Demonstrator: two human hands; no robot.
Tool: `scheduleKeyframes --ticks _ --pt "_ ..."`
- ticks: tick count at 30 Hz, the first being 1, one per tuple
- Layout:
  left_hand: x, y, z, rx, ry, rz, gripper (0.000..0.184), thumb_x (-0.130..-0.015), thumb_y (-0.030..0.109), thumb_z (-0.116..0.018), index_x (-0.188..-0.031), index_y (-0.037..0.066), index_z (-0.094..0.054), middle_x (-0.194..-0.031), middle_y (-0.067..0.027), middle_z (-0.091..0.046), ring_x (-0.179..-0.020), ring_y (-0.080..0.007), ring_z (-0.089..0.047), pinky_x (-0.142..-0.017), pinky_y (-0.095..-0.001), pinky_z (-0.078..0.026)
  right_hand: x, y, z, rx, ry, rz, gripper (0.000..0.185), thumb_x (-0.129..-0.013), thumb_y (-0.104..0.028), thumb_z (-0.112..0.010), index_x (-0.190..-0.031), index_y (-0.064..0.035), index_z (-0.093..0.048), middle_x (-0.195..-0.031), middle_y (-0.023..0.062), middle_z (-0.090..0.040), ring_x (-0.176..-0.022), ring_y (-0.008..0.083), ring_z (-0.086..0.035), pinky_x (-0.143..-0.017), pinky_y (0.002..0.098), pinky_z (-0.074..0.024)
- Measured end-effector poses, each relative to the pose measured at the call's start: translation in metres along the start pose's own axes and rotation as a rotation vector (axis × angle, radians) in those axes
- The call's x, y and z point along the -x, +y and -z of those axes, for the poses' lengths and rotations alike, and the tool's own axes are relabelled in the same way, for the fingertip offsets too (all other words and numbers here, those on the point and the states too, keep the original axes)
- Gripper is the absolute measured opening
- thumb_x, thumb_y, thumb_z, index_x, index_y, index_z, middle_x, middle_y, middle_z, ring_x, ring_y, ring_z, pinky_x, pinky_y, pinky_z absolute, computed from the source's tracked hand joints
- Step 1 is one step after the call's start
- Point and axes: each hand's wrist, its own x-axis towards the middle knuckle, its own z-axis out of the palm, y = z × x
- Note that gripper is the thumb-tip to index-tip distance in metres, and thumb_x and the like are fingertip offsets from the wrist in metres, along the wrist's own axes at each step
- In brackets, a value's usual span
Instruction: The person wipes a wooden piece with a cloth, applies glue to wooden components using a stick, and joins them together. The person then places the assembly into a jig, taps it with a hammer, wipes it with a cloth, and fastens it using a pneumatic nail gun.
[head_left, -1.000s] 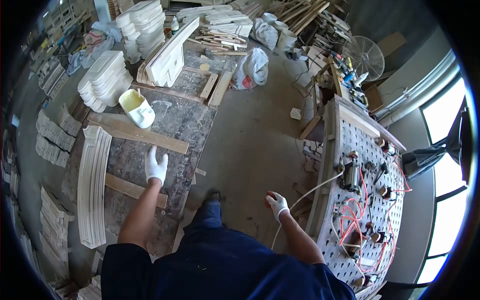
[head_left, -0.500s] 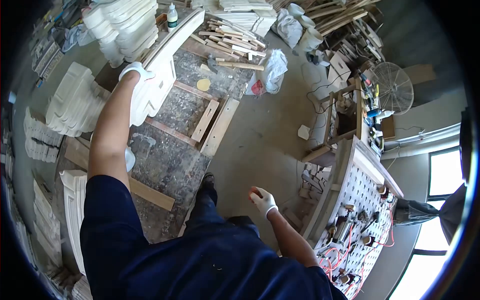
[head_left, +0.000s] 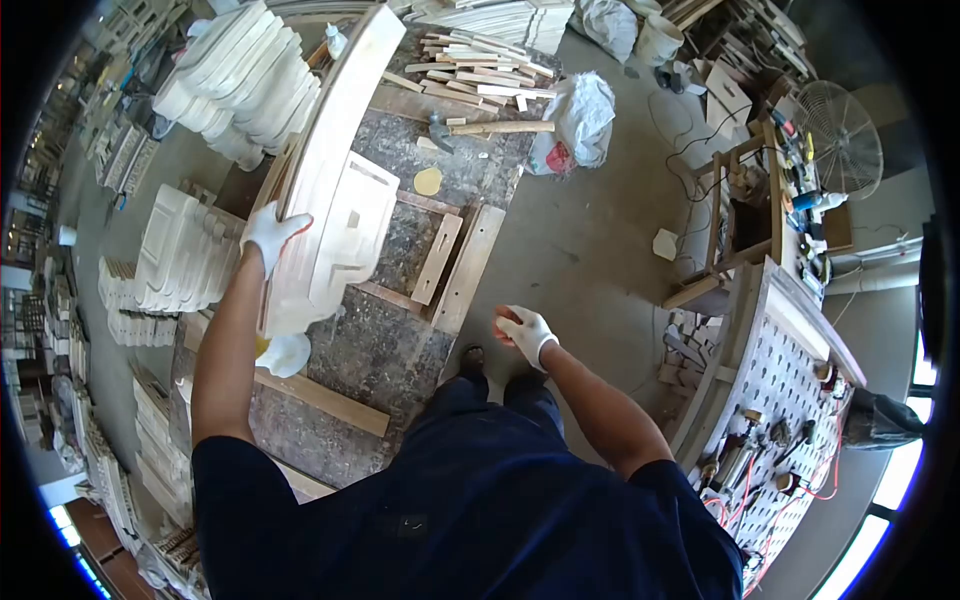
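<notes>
**L grip on curved panel, R grip free of it – early days**

Status: my L grip (head_left: 268,238) is closed over the upright edge of the curved panel (head_left: 352,205), thumb on the near side, the rest of the fingers mostly out of sight behind. Panel's on the counter (head_left: 405,350), on the L side of it. My R grip (head_left: 525,335) is well to the R of the panel, over the gap by the counter, fingers part-curled – can't tell if fully closed or if there's anything in it.

Done so far, I'd say: one hand on, nothing more. Not done: R grip isn't on the panel, & I can't see any lift off the counter. How much is left after that, can't tell from here.

Round the panel: white jug (head_left: 285,355) just by its near end; hammer (head_left: 440,135), yellowish disc (head_left: 428,181) & slotted slat (head_left: 437,260) off to its R; pile of wood strips (head_left: 480,75) R of its far end; bottle (head_left: 335,42) nr the far end, L side. Tall stack of white pcs (head_left: 245,85) & a lower stack (head_left: 180,245) both L of it. Hammer & jug apart from both hands, untouched.
</notes>
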Motion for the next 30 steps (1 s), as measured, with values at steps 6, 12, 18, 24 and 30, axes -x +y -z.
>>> scheduleKeyframes --ticks 6,12,18,24,30 --pt "0.088 0.085 -0.03 0.837 -0.101 0.013 0.047 -0.087 0.016 -0.072 -0.128 -0.001 -0.057 -0.115 -0.009 -0.065 -0.104 -0.0149 -0.062 -0.093 -0.031 -0.05 -0.079 -0.073 -0.031 -0.197 0.088 0.096 0.076 -0.091 -0.048 -0.064 -0.15 -0.0116 -0.034 -0.142 0.0073 -0.051 -0.103 0.0136 -0.055 -0.081 0.0296 -0.0453" --pt "0.041 0.067 -0.088 0.547 -0.02 -0.049 0.051 -0.084 0.022 -0.076 -0.127 0.0 -0.058 -0.115 -0.0055 -0.065 -0.105 -0.014 -0.062 -0.096 -0.0318 -0.048 -0.141 -0.015 -0.01 0.623 0.528 0.083 0.101 -0.071 -0.061 -0.074 -0.147 -0.0084 -0.034 -0.138 0.0222 -0.051 -0.125 0.0349 -0.053 -0.102 0.0421 -0.0455" --pt "0.078 -0.013 -0.098 0.506 0.006 0.354 0.047 -0.086 0.023 -0.073 -0.124 0.0 -0.06 -0.116 -0.0092 -0.065 -0.106 -0.0177 -0.063 -0.099 -0.0349 -0.048 -0.117 -0.039 -0.054 0.616 0.367 -0.277 0.1 -0.064 -0.07 -0.075 -0.129 -0.0018 -0.041 -0.126 0.0209 -0.059 -0.115 0.0357 -0.06 -0.095 0.0432 -0.05" --pt "0.178 -0.035 -0.065 0.655 0.168 0.29 0.037 -0.09 0.019 -0.067 -0.119 -0.003 -0.061 -0.112 -0.0088 -0.067 -0.11 -0.0176 -0.063 -0.1 -0.0345 -0.048 -0.121 -0.027 -0.043 0.66 0.348 -0.163 0.096 -0.066 -0.072 -0.071 -0.124 0.0026 -0.053 -0.12 0.0232 -0.064 -0.114 0.0357 -0.061 -0.096 0.0427 -0.0487" --pt "0.219 0.01 -0.068 0.861 0.156 0.224 0.038 -0.091 0.018 -0.066 -0.123 -0.002 -0.061 -0.111 -0.0078 -0.067 -0.106 -0.0159 -0.063 -0.099 -0.0352 -0.046 -0.088 -0.034 0.026 0.081 0.227 -0.133 0.062 -0.073 -0.06 -0.078 -0.09 -0.0008 -0.071 -0.084 0.0055 -0.065 -0.07 0.0133 -0.055 -0.069 0.0304 -0.048"
